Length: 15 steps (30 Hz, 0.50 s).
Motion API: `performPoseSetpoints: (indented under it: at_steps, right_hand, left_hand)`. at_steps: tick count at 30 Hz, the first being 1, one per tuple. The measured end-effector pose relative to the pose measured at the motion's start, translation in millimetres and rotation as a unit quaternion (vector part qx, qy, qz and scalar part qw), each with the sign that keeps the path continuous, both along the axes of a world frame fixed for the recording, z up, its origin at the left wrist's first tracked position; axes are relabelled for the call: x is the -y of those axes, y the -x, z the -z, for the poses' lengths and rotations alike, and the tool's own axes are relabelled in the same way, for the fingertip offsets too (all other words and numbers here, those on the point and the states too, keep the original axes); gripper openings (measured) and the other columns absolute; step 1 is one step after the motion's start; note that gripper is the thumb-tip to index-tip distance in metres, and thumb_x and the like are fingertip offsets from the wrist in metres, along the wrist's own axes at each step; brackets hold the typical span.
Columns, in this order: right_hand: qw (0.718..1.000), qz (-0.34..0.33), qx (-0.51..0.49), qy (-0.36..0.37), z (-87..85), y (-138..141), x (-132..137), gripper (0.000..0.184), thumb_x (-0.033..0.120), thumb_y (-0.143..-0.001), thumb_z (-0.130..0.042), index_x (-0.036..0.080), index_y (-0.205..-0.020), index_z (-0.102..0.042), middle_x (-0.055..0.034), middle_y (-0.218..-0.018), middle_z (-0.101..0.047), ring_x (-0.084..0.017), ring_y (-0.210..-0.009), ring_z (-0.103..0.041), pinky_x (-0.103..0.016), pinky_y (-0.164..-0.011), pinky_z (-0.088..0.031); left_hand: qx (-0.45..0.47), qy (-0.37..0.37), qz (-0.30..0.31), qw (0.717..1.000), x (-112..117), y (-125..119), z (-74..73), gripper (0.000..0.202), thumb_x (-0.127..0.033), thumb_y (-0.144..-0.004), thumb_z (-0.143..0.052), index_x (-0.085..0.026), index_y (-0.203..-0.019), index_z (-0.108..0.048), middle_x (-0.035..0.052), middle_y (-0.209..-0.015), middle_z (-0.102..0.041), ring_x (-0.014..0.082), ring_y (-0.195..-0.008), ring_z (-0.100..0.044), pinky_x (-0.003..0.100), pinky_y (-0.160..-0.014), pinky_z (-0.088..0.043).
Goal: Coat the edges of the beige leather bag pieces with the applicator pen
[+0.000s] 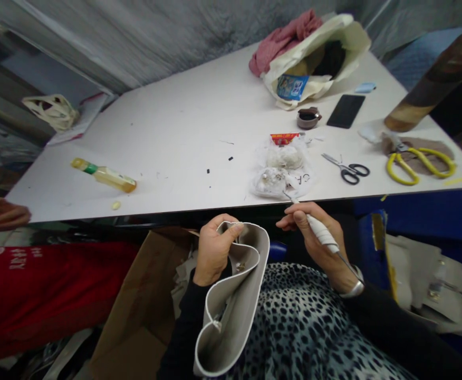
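In my left hand point(218, 248) I grip the upper edge of a pale grey, pouch-like bag piece point(250, 295), thumb on its rim and fingers behind. Its wall bends into curved folds, and a small metal fitting point(240, 266) shows inside. My right hand point(321, 237) is closed around a white-wrapped handle tool point(321, 231) with a thin metal tip and a dark cord at its rear. That tip points at the table edge, close to a clear plastic bag point(272, 179) of small whitish pieces. The bag piece and the tool are apart.
On the white table point(175, 126) lie black scissors point(347, 170), yellow-handled shears point(416, 161), a phone point(345, 111), a bottle of yellowish liquid point(106, 175) and a cloth tote point(349, 37). A cardboard box point(136, 301) stands below, left. Another person's hand point(1, 215) is at far left.
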State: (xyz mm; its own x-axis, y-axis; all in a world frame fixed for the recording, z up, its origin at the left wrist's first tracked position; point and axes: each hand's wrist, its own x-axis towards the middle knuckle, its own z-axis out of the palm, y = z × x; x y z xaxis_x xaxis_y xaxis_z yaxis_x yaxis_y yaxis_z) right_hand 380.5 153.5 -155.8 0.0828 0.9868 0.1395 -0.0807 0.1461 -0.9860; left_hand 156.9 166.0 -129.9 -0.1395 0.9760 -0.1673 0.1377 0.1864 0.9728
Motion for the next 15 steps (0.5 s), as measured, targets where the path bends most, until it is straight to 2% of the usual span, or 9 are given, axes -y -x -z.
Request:
performPoseSetpoints:
  at_steps: [3, 8, 12, 15]
  right_hand:
    - [1.000, 0.001, 0.005, 0.007, -0.4, 1, 3, 0.026, 0.049, -0.103, -0.063, 0.023, -0.105, -0.070, -0.0034, -0.084, -0.080, -0.019, -0.075, -0.076, -0.031, -0.074, -0.064]
    - [1.000, 0.009, 0.005, 0.014, 2.4, 5, 4, 0.023, 0.045, -0.094, -0.077, 0.023, -0.097, -0.069, -0.0029, -0.082, -0.078, -0.019, -0.074, -0.075, -0.029, -0.071, -0.062]
    - [0.999, -0.039, 0.003, 0.032, 3.8, 9, 3, 0.028, 0.049, -0.099, -0.068, 0.022, -0.094, -0.067, -0.0036, -0.083, -0.078, -0.017, -0.070, -0.073, -0.026, -0.065, -0.059]
    - [0.994, -0.094, -0.002, 0.064, 7.3, 14, 2, 0.032, 0.053, -0.102, -0.061, 0.021, -0.099, -0.065, -0.0044, -0.083, -0.077, -0.016, -0.064, -0.070, -0.025, -0.059, -0.056]
  left_hand:
    - [-0.002, -0.053, -0.071, 0.996, 1, 18, -13.0, 0.019, -0.031, -0.076, -0.082, -0.017, -0.077, -0.069, -0.0027, -0.066, -0.061, 0.0112, -0.060, -0.052, 0.024, -0.060, -0.041]
    - [-0.037, -0.129, -0.219, 0.966, 8, 70, -50.2, 0.029, -0.033, -0.069, -0.087, -0.015, -0.077, -0.067, -0.0026, -0.066, -0.064, 0.0109, -0.057, -0.055, 0.023, -0.056, -0.045]
    - [-0.127, -0.195, -0.337, 0.912, 30, 106, -75.9, 0.025, -0.026, -0.065, -0.087, -0.015, -0.077, -0.067, -0.0031, -0.067, -0.065, 0.0121, -0.060, -0.057, 0.023, -0.057, -0.047]
    - [-0.177, -0.242, -0.404, 0.864, 44, 111, -86.3, 0.018, -0.019, -0.065, -0.084, -0.017, -0.072, -0.068, -0.0042, -0.064, -0.061, 0.0128, -0.062, -0.056, 0.024, -0.058, -0.045]
